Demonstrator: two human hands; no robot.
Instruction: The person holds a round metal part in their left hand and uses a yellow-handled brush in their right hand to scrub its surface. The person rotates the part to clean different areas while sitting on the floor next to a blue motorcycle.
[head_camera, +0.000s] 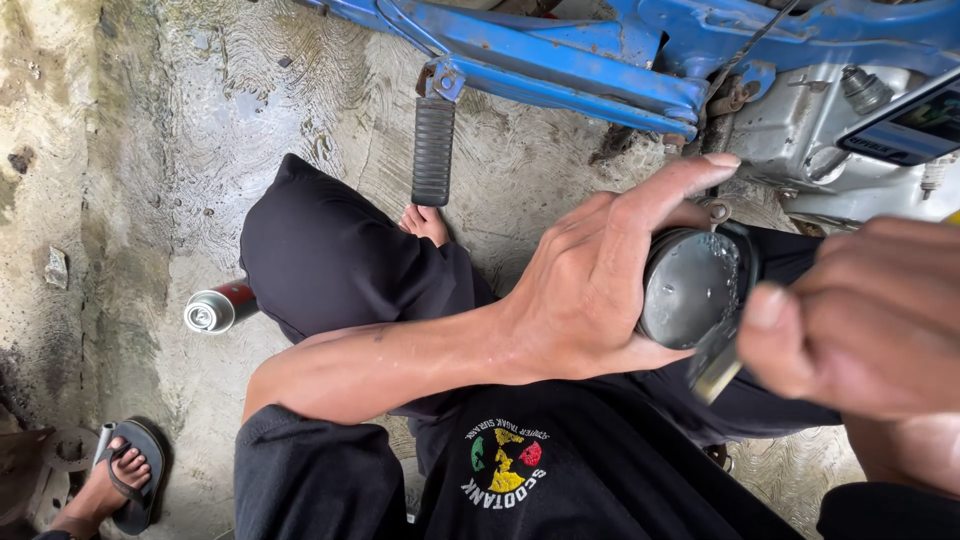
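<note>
I'm gripping a round metal piston (690, 288) in my left hand (590, 285), while my right hand (860, 310) is pinching a thin flat blade (715, 365) against it, under the blue frame (600, 70).

A spray can (220, 306) lies on its side on the concrete floor (150, 150) at about nine o'clock, a metal cylinder with a red label band and a silvery top facing the camera. At two o'clock, by the right edge, a dark rectangular plate with a pale border (905, 128) sits tilted against the grey engine casing (790, 140); whether it is a label or a screen cannot be told.
</note>
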